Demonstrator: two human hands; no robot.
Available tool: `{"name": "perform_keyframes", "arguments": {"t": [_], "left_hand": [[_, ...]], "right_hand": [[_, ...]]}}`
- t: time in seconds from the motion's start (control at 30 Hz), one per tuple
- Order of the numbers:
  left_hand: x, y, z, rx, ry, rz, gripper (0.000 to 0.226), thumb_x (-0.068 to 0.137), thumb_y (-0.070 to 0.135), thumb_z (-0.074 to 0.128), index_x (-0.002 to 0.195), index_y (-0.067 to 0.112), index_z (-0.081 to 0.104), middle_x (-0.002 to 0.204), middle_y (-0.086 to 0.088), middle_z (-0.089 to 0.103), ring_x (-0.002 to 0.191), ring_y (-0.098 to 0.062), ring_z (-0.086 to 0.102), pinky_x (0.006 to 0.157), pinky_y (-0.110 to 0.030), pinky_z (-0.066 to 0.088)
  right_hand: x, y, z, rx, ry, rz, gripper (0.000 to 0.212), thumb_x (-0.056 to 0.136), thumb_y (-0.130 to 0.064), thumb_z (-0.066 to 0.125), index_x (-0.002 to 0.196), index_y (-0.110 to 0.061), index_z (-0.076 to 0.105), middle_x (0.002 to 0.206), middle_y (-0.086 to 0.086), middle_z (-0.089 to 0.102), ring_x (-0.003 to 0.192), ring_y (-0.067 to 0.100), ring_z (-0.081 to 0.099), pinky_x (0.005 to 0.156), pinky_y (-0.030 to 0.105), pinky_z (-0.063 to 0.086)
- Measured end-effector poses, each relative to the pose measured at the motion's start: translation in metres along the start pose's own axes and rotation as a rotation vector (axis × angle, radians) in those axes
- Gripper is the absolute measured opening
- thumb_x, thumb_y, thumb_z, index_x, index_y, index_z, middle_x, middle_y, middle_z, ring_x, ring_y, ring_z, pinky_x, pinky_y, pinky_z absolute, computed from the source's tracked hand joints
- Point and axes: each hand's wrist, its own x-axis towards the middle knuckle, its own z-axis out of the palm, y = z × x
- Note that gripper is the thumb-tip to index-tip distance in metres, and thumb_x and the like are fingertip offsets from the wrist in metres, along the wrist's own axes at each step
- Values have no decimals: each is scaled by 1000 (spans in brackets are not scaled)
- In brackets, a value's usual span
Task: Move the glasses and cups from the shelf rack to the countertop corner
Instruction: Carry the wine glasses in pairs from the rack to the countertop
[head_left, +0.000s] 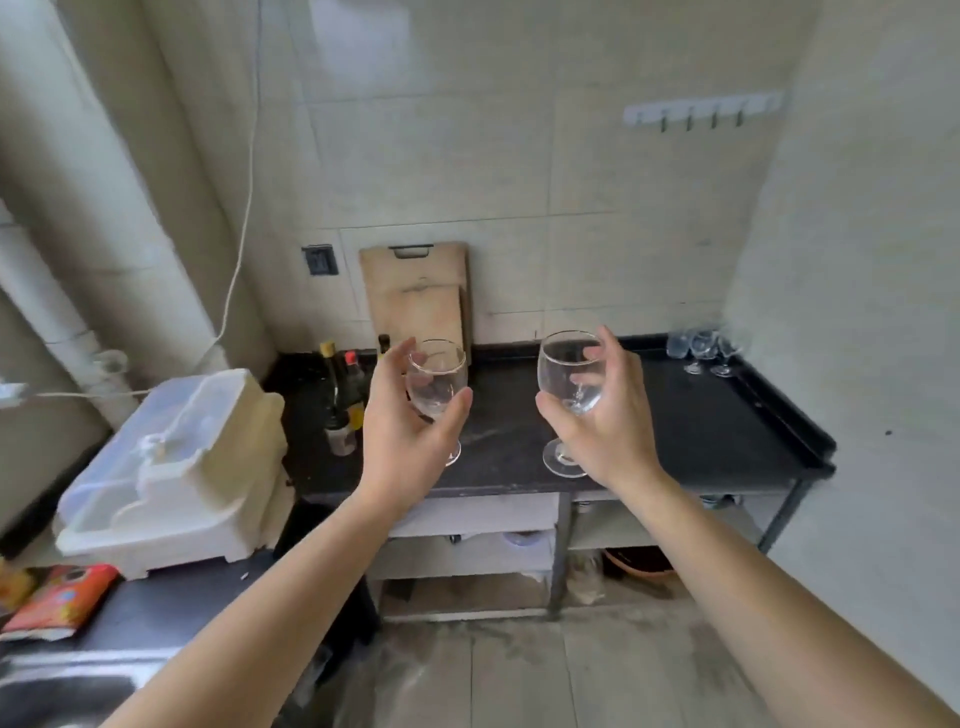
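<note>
My left hand (402, 434) grips the bowl of a clear stemmed wine glass (436, 376), held upright above the black countertop (701, 431). My right hand (605, 415) holds a second clear wine glass (570, 371) by its bowl, its foot (562, 460) showing below my palm. Both glasses hang in the air over the counter's middle. In the far right corner of the countertop stand several clear glasses (704, 351), close together against the wall.
Two wooden cutting boards (415, 296) lean on the back wall. Dark sauce bottles (343, 395) stand at the counter's left. A white plastic dish rack with lid (176, 467) sits at left, snack packets (57, 597) near it. Shelves lie under the counter; wall hooks (701, 111) hang above.
</note>
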Motion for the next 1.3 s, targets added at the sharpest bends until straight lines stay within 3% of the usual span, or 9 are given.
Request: {"name": "perform_keyframes", "arguments": {"t": [0.1,0.27,0.37,0.57,0.63,0.83,0.97,1.07,1.3], "left_hand": [[45,-17,64,-46,-102,32,72,82,32,78,142,24,39,123,14,57,113,-9,59,99,-41,51],[119,-31,165,-179,-286,-12,78,76,41,73,144,23,40,137,4,54,122,-11,55,103,-44,49],[153,-32,220,-232,-392,-8,75,76,40,74,142,27,41,137,7,53,123,-13,54,102,-45,49],[185,-30,320,-270,-547,50,54,78,26,76,107,57,42,106,57,38,123,-16,52,100,-46,49],[190,-33,358,-278,-578,42,55,78,24,77,112,53,44,108,53,41,121,-16,51,100,-45,49],[210,-50,472,-175,-607,-65,63,74,26,78,131,24,50,126,6,52,116,-12,54,102,-40,47],[229,-54,545,-68,-599,-159,62,75,22,79,130,24,50,127,4,53,116,-16,56,95,-32,45],[247,-62,590,-42,-552,-228,64,73,26,81,128,27,50,127,5,55,114,-17,58,95,-42,51],[282,-92,658,43,-546,-347,65,74,23,82,130,29,48,130,8,57,109,-17,60,94,-41,53]], "right_hand": [[40,42,-11,-64,50,64,94,78,-29,81,155,-18,28,135,-7,46,104,4,61,80,10,41],[108,93,-37,-136,172,185,89,75,-27,81,151,-21,34,131,-9,45,106,6,63,89,25,50],[137,122,-57,-150,268,249,78,76,-25,81,143,-25,42,128,-10,42,104,4,63,83,15,45],[178,199,-96,-188,344,379,75,75,-24,82,140,-27,45,135,-5,41,98,-7,62,73,0,40],[193,230,-108,-180,346,405,77,74,-23,83,141,-25,45,136,-3,41,98,-6,63,74,-3,39],[251,333,-140,-173,293,443,76,72,-27,85,137,-32,46,131,-4,41,97,-2,63,72,0,39],[300,400,-162,-152,222,487,74,69,-27,88,131,-37,48,128,-1,40,96,5,65,71,-5,38],[338,443,-174,-172,160,490,80,69,-31,89,139,-31,48,125,-2,40,96,8,64,70,-5,38],[399,515,-176,-247,-5,531,83,70,-41,88,141,-30,46,123,-9,49,102,6,53,74,13,36]]}}
